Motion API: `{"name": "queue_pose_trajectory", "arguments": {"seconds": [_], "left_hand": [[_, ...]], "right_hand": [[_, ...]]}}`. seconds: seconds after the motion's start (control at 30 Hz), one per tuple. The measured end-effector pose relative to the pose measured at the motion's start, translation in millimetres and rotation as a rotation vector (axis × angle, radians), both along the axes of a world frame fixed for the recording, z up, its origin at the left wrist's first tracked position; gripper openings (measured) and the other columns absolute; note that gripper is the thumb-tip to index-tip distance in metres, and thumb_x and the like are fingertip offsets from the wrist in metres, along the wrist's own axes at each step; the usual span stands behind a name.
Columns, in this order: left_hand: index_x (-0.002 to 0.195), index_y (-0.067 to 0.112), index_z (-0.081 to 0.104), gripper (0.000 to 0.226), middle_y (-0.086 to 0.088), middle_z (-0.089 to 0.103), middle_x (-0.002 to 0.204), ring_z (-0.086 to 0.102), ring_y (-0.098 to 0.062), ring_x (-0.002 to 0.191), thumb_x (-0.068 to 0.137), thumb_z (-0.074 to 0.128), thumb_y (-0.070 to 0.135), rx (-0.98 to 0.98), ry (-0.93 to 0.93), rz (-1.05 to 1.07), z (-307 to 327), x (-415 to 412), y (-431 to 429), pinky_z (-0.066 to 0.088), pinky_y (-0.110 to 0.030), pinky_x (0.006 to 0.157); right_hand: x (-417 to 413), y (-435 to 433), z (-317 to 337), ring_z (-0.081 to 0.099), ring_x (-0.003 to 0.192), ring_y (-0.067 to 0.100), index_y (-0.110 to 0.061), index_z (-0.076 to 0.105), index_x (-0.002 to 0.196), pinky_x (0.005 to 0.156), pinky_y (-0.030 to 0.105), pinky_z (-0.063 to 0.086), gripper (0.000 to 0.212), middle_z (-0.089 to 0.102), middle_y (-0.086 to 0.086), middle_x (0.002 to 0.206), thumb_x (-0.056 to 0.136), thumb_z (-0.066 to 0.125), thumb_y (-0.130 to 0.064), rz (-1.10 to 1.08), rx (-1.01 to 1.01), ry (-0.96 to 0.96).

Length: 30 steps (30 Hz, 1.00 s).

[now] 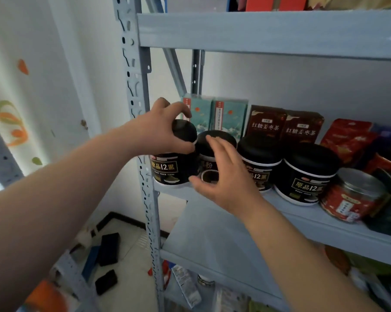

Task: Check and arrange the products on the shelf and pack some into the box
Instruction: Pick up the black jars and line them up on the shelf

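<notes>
Blue-grey metal shelving [257, 32] stands against a white wall, and the work is on its middle shelf [325, 224]. Four black jars line the front edge. Three show their labels at least partly, while the second jar [221, 137] is turned off-square, so arranging looks barely begun. No packing box is in view, so packing seems not yet started.

The left hand [160, 129] grips the lid of the end jar [167, 170] at the shelf's left end, with fingers and thumb curled round it. The right hand [226, 176] lies against the second jar with fingers straight and slightly spread and the thumb out below.

Behind the jars stand teal boxes [228, 115] and dark red tea boxes [284, 124]. To the right are red pouches [347, 140] and a red-labelled jar [352, 194], all close together, leaving little room to turn anything. Black items [109, 248] lie on the floor below.
</notes>
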<state>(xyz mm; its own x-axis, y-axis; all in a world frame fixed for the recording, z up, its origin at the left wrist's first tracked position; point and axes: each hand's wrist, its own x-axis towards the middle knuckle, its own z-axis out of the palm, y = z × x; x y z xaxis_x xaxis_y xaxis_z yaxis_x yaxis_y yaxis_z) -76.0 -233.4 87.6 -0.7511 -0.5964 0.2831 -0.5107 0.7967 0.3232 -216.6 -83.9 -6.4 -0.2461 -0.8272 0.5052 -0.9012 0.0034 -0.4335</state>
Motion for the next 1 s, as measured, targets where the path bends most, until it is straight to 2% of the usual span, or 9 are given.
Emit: {"name": "queue_pose_trajectory", "arguments": {"seconds": [0.1, 0.17, 0.23, 0.3, 0.37, 0.5, 0.6, 0.73, 1.0], "left_hand": [[0.118, 0.057, 0.046, 0.07, 0.01, 0.046, 0.118, 0.059, -0.019, 0.106, 0.056, 0.077, 0.062, 0.166, 0.104, -0.077, 20.0, 14.3, 18.1, 0.051, -0.035, 0.083], [0.115, 0.056, 0.051, 0.068, 0.011, 0.05, 0.119, 0.065, -0.019, 0.102, 0.051, 0.073, 0.063, 0.27, 0.163, -0.124, 23.3, 19.2, 32.3, 0.056, -0.037, 0.08], [0.113, 0.053, 0.056, 0.064, 0.01, 0.052, 0.121, 0.07, -0.017, 0.098, 0.052, 0.075, 0.058, 0.363, 0.304, -0.141, 17.7, 21.2, 44.4, 0.058, -0.034, 0.073], [0.115, 0.048, 0.058, 0.061, 0.009, 0.053, 0.125, 0.07, -0.009, 0.094, 0.056, 0.075, 0.055, 0.452, 0.572, -0.114, 1.0, 22.3, 55.2, 0.056, -0.029, 0.072], [0.129, 0.041, 0.052, 0.072, -0.001, 0.054, 0.132, 0.07, -0.015, 0.101, 0.063, 0.076, 0.054, 0.599, 0.794, -0.089, -30.9, 25.6, 65.5, 0.057, -0.034, 0.078], [0.144, 0.026, 0.044, 0.083, -0.011, 0.065, 0.132, 0.066, -0.033, 0.118, 0.07, 0.075, 0.05, 0.91, 0.878, -0.086, -101.7, 23.0, 105.7, 0.056, -0.047, 0.09], [0.143, 0.012, 0.05, 0.081, -0.019, 0.065, 0.134, 0.065, -0.035, 0.121, 0.074, 0.077, 0.046, 1.117, 1.106, -0.153, -125.2, 22.5, 122.7, 0.056, -0.043, 0.094], [0.129, 0.012, 0.068, 0.083, -0.023, 0.064, 0.132, 0.062, -0.039, 0.122, 0.064, 0.083, 0.06, 1.285, 1.291, -0.261, -142.3, 27.7, 131.4, 0.053, -0.052, 0.097], [0.132, 0.013, 0.066, 0.078, -0.023, 0.063, 0.135, 0.06, -0.04, 0.125, 0.072, 0.077, 0.06, 1.381, 1.321, -0.319, -154.4, 49.4, 124.7, 0.049, -0.055, 0.102]], "right_hand": [[11.0, 10.3, -5.9, 0.022, 0.148, -0.002, -0.05, 0.002, 0.158, 0.114, 0.019, 0.025, 0.122, 0.018, -0.02, 0.163, 0.073, 0.089, -0.051, 0.178, 0.052, -0.318], [11.8, 14.5, -12.2, 0.032, 0.141, -0.012, -0.062, 0.005, 0.15, 0.11, 0.015, 0.034, 0.126, 0.03, -0.032, 0.154, 0.066, 0.096, -0.042, 0.28, -0.013, -0.539], [14.1, 18.2, -20.1, 0.04, 0.132, -0.017, -0.058, 0.015, 0.149, 0.105, 0.011, 0.042, 0.122, 0.037, -0.045, 0.139, 0.064, 0.098, -0.031, 0.333, -0.093, -0.655], [19.0, 20.6, -28.2, 0.049, 0.131, -0.008, -0.047, 0.022, 0.153, 0.107, 0.024, 0.049, 0.12, 0.046, -0.036, 0.139, 0.064, 0.099, -0.023, 0.353, -0.184, -0.738], [25.7, 23.0, -32.5, 0.054, 0.13, -0.001, -0.041, 0.024, 0.155, 0.107, 0.03, 0.051, 0.12, 0.052, -0.024, 0.141, 0.063, 0.099, -0.024, 0.335, -0.278, -0.795], [32.8, 31.5, -33.3, 0.047, 0.132, -0.007, -0.04, 0.022, 0.157, 0.105, 0.02, 0.049, 0.124, 0.045, -0.014, 0.146, 0.06, 0.098, -0.041, 0.281, -0.327, -0.767], [37.2, 45.7, -37.6, 0.035, 0.129, -0.021, -0.04, 0.022, 0.156, 0.099, 0.002, 0.038, 0.121, 0.032, -0.022, 0.141, 0.057, 0.089, -0.058, 0.286, -0.282, -0.686], [44.8, 57.2, -53.2, 0.041, 0.138, 0.006, -0.026, 0.029, 0.16, 0.105, 0.01, 0.041, 0.12, 0.031, -0.009, 0.146, 0.061, 0.089, -0.058, 0.293, -0.297, -0.582], [74.4, 58.5, -55.7, 0.04, 0.14, 0.008, -0.024, 0.03, 0.159, 0.108, 0.018, 0.043, 0.122, 0.033, -0.01, 0.144, 0.059, 0.088, -0.063, 0.202, -0.304, -0.52]]}}
